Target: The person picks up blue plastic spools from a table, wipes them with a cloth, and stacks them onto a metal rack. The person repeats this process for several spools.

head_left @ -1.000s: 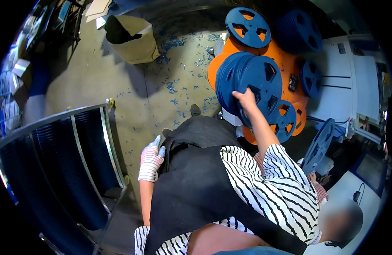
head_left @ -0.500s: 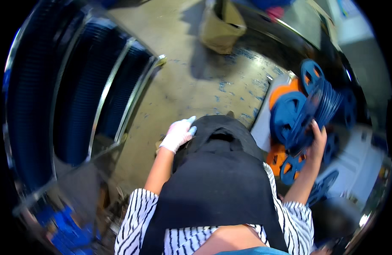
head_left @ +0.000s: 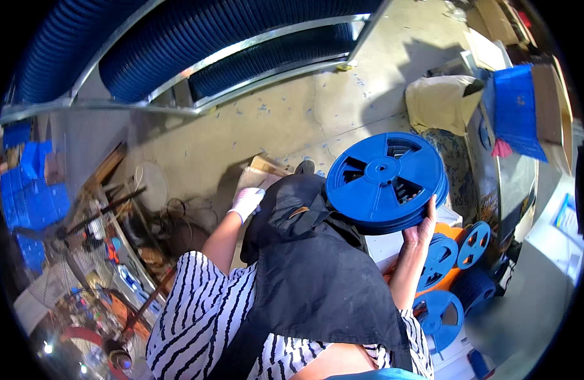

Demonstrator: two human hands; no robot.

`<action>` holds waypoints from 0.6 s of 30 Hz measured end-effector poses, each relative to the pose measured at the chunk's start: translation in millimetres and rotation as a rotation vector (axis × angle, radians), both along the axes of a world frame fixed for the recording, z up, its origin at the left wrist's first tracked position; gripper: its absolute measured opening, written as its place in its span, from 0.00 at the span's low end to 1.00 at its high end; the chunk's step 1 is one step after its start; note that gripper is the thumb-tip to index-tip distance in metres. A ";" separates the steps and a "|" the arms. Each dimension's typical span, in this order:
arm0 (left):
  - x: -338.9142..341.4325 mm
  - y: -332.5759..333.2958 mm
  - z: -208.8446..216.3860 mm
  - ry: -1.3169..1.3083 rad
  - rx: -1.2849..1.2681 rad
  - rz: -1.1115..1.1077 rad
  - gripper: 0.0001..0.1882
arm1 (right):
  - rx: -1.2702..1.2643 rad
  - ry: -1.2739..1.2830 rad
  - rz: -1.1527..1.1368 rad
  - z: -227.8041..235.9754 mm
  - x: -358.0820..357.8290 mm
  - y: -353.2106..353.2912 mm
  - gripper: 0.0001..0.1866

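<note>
My right hand (head_left: 421, 229) grips the near right rim of a blue plastic reel (head_left: 374, 167), thumb on the edge. The reel is a round disc with a hub and wedge-shaped openings. Several rims show layered under its top face, so it looks like a stack or a deep spool; I cannot tell which. It is held tilted above my lap and to the right. My left hand (head_left: 247, 201), in a white glove with bluish fingertips, is beside my left knee. Its fingers look curled in, and nothing shows in it. The black apron (head_left: 342, 285) covers my lap.
More blue reels (head_left: 474, 244) and an orange piece (head_left: 445, 230) lie at my right. Racks of dark blue ribbed coils (head_left: 241, 31) stand far left. A beige sack (head_left: 441, 104) and blue box (head_left: 519, 107) stand far right. A fan (head_left: 64, 234) is at left.
The view has swung right. My right hand has brought the blue reel from the right-hand side inward over my lap. My left hand stays by the knee, its fingers now more curled.
</note>
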State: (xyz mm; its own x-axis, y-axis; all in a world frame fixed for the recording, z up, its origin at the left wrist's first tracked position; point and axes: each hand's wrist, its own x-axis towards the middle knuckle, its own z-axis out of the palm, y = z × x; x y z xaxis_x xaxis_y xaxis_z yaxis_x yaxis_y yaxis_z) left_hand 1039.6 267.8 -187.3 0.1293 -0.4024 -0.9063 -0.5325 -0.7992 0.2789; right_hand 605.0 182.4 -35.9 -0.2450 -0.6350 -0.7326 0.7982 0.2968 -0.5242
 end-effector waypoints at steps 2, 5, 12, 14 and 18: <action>16.6 48.9 -21.9 -0.144 -0.159 0.074 0.18 | 0.079 0.014 -0.008 -4.3 19.3 -15.6 0.20; 20.4 101.1 -35.5 -0.239 0.060 0.182 0.20 | 0.120 -0.012 0.063 -16.0 21.5 -26.1 0.23; 0.2 98.6 -106.0 -0.258 -0.156 0.454 0.35 | 0.175 0.225 0.107 -37.1 13.8 -35.5 0.19; -3.0 71.0 -101.7 0.150 -0.128 0.697 0.35 | 0.121 0.214 0.122 -35.2 23.0 -52.0 0.19; -3.0 -0.9 -42.1 -0.031 -0.322 0.512 0.29 | 0.120 0.245 0.112 -62.5 33.1 -57.8 0.20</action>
State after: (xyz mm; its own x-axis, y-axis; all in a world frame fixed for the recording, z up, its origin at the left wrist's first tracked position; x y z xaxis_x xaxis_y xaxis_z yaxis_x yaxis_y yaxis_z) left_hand 1036.7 266.9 -229.4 0.4033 -0.5355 -0.7420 -0.1140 -0.8340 0.5398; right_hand 638.1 124.5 -98.3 -0.3567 -0.5802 -0.7322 0.6111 0.4480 -0.6526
